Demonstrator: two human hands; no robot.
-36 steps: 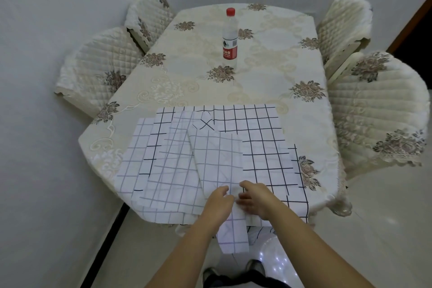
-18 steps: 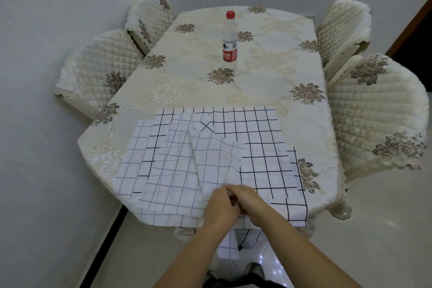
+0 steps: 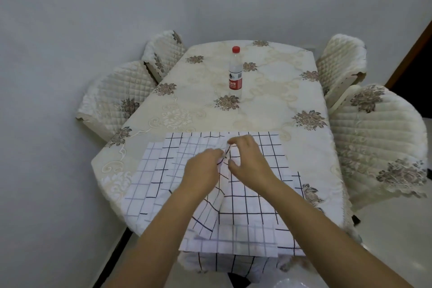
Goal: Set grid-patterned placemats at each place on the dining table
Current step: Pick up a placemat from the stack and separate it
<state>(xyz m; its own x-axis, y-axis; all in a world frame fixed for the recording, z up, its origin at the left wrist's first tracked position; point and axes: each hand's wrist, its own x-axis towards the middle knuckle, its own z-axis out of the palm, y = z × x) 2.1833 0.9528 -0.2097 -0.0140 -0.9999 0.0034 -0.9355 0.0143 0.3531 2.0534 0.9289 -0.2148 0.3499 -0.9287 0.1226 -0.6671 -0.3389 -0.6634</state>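
Hands (image 3: 224, 163) farther forward, pinching placemat (image 3: 247, 196)

You have only one piece of writing in front of you: the red label band on the clear plastic water bottle with the red cap (image 3: 235, 71), standing upright on the cream floral tablecloth (image 3: 268, 105) well beyond your fingertips (image 3: 230, 141). White characters run across that band, but they are too small and blurred for you to read. Nothing else carries text, numbers or signs.
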